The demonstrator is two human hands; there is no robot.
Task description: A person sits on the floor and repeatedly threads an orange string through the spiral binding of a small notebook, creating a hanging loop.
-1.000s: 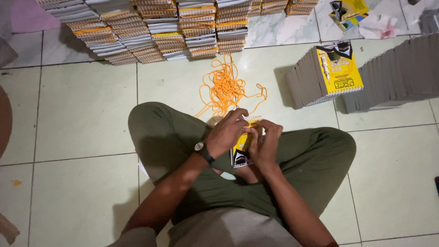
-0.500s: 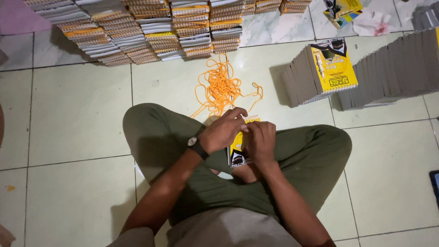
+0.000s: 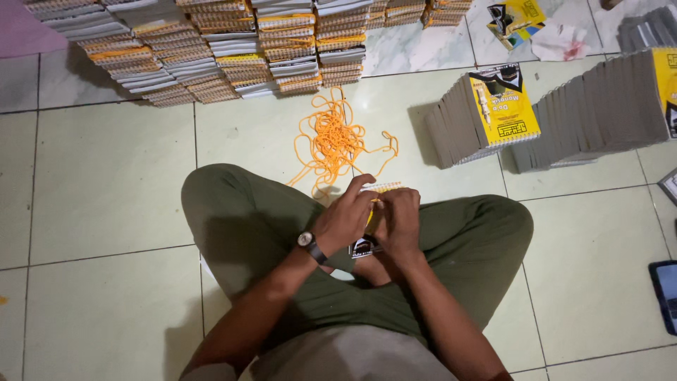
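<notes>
Currently, status per item:
Posture: person seated cross-legged on tiled floor, green trousers, both hands held together over the lap.
Left hand: wristwatch worn; fingers curled and pressed onto the top edge of the booklet, thumb side toward the right hand.
Right hand: laid over the booklet's right part, fingers bent and closed on it; hands touching each other.
Booklet: small, yellow with a black lower corner, mostly hidden by both hands; spiral-type edge seen at the top, pointing away from the body. Held above the crossed legs, just in front of the knees.
Cord: loose orange tangle on the floor, just beyond the hands; one strand runs toward the booklet. Whether a strand is pinched cannot be told.
Stacks: bundled booklets piled in rows along the far side, some tied with orange cord.
Right row: grey-edged booklets stood on edge, yellow cover facing out; a longer row sits beside it.
Phone: dark device flat on the floor at the right edge, well apart from the hands.
Loose booklet: yellow, lying near crumpled paper at top right.
</notes>
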